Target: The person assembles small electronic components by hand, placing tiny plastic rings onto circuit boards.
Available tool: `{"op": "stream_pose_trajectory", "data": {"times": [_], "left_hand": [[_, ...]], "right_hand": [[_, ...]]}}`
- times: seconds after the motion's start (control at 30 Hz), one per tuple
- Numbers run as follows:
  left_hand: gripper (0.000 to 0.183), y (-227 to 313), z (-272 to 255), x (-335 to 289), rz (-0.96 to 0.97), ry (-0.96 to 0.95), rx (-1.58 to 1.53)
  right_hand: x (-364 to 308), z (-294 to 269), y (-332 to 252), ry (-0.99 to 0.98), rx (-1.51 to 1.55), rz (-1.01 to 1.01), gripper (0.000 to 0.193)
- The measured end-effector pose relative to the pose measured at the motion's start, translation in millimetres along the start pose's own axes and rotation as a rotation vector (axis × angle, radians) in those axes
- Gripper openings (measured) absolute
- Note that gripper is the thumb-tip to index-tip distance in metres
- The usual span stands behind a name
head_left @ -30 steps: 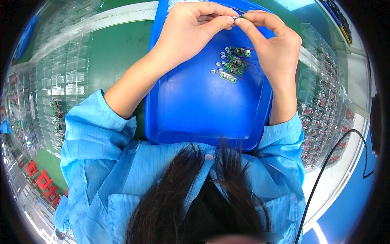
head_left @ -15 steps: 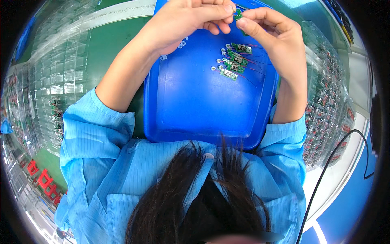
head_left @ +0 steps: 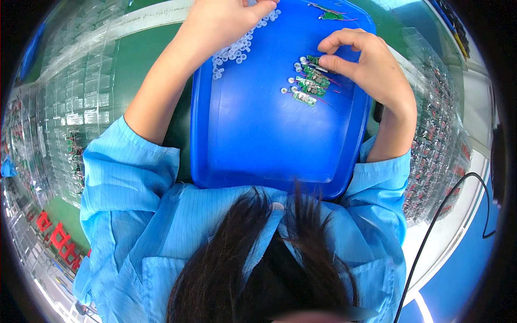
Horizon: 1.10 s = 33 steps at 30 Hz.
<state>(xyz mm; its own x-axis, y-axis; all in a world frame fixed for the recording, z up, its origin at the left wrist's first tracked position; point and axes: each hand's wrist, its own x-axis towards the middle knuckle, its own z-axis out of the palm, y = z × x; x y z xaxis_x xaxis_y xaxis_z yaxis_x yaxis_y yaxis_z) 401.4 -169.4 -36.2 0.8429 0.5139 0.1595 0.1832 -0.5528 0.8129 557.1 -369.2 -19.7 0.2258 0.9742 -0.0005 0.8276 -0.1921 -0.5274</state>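
My left hand (head_left: 229,19) is at the top edge, over a scatter of small translucent white caps (head_left: 234,53) on the blue tray (head_left: 253,134). Its fingertips are partly cut off by the edge, so what they hold is hidden. Thumb and forefinger of my right hand (head_left: 366,62) come together at a small green circuit board (head_left: 313,59), the uppermost of a short column. Below it lie more green circuit boards (head_left: 311,86) with thin red and dark wires to the right and round white pieces (head_left: 291,81) at their left ends.
More wired boards (head_left: 331,16) lie at the tray's far right. Clear plastic trays of wired parts are stacked on the right (head_left: 436,129), and similar clear trays (head_left: 81,102) stand on the left. A black cable (head_left: 431,226) curves at lower right; red stools (head_left: 59,237) show at lower left.
My hands have parted. The right came down with the small board to the column's upper end; the left moved left toward the caps, uncovering them and the boards at the tray's far right.
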Motion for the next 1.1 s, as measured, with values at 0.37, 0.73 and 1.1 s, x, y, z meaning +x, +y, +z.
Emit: {"op": "stream_pose_trajectory", "data": {"times": [0.37, 0.73, 1.1], "left_hand": [[0.016, -2.1, 20.0, 27.2, 0.275, -0.165, 0.501], [0.016, -1.4, 8.5, 12.0, -0.089, -0.187, -0.468], [0.023, -29.3, 21.0, 6.3, -0.208, -0.371, -1.014]], "right_hand": [[25.0, 16.2, 14.3, 0.474, -0.379, 0.066, 0.016], [32.9, 10.3, -8.9, 0.481, -0.298, 0.151, 0.015], [34.0, 19.1, -2.2, 0.594, -0.331, -0.022, 0.006]]}}
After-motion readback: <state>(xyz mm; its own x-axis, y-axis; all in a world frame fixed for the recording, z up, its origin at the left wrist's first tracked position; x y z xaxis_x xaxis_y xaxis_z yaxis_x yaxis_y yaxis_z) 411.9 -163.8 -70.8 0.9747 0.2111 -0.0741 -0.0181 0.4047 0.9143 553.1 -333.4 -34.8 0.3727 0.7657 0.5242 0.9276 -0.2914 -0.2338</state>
